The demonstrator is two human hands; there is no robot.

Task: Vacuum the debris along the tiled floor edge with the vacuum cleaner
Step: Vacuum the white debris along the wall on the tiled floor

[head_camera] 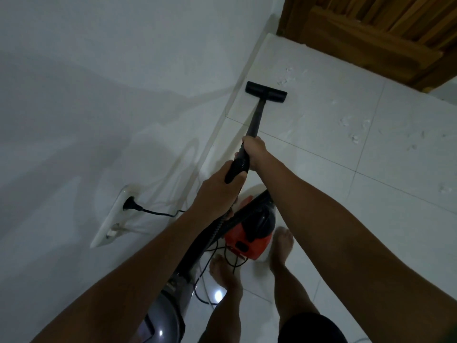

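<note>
A dim room with white walls and a glossy white tiled floor [321, 169], a brown wooden door [371, 33] at the far corner.

Both hands are clenched round the vacuum cleaner's black wand [256, 117]. The right hand [253, 151] holds it higher up the shaft, nearer the nozzle; the left hand [220, 186] wraps the thicker ribbed handle part just behind it. From that grip the wand runs forward and down to the flat black nozzle [266, 91], which lies flat on the floor with its left end just beside the wall's base strip, short of the door. Behind the hands, the red and black vacuum body [249, 233] sits on the floor between wall and bare feet [280, 246], its hose [197, 251] trailing back toward the camera. Its black cord leads to a plug [132, 205] in a wall socket left of the body.

By my reading the job is partway through. The strip of tile between the nozzle and the vacuum body looks free of bits, though the gloom makes that uncertain. Pale scraps of debris [284, 79] lie just beyond the nozzle toward the door, and more [353, 127] are scattered well to its right, away from the wall. So the stretch up to the door likely remains, and perhaps the open floor too.
</note>
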